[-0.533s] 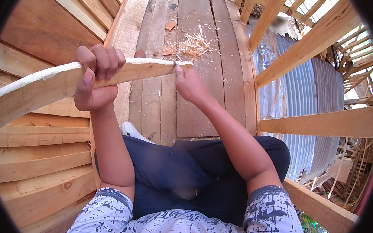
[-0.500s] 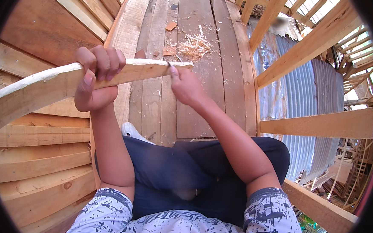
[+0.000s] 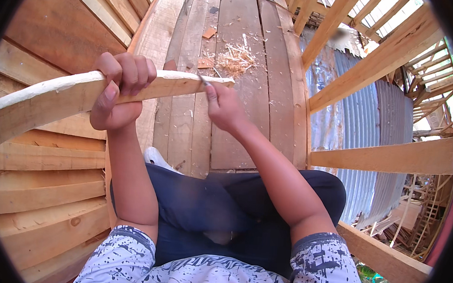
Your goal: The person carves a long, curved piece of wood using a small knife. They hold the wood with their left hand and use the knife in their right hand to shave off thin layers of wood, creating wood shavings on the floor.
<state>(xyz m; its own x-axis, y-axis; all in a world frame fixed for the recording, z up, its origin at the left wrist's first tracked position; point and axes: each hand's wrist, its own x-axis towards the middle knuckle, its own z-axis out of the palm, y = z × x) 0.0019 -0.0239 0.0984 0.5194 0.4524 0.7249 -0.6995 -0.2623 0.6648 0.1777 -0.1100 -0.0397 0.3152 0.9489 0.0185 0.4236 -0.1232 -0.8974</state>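
Far left of the frame: stacked plank wall [image 3: 42, 182], pale boards one above another, and across them runs the long wooden stick [image 3: 58, 97], entering at the left edge and reaching past centre to a tapered tip in the upper middle. The left hand [image 3: 118, 91] is wrapped tight around it, fingers curled over the top, thumb underneath, holding it level over the lap. Moving right, the right hand [image 3: 223, 107] is closed on a small blade [image 3: 205, 81], pinched between thumb and fingers with the metal touching the stick's top edge just short of the tip. This reads as whittling, with the tip end being shaved to shape. The next stroke, I'd judge, wants a firm hold on the left and a shallow blade angle running away from the gripping fingers.

Below the hands, dark trousers [image 3: 217, 208] and a white shoe [image 3: 158, 160] peeking out beside the left forearm. Beyond the stick, the plank floor [image 3: 242, 142] carries a heap of wood shavings [image 3: 234, 56] in the upper middle. Right of that, slanting timber rails [image 3: 381, 156] and corrugated metal sheet [image 3: 362, 118] beyond them. Nothing blocks the blade's path; the rails stand near the tip's right, so a long stroke has little room.
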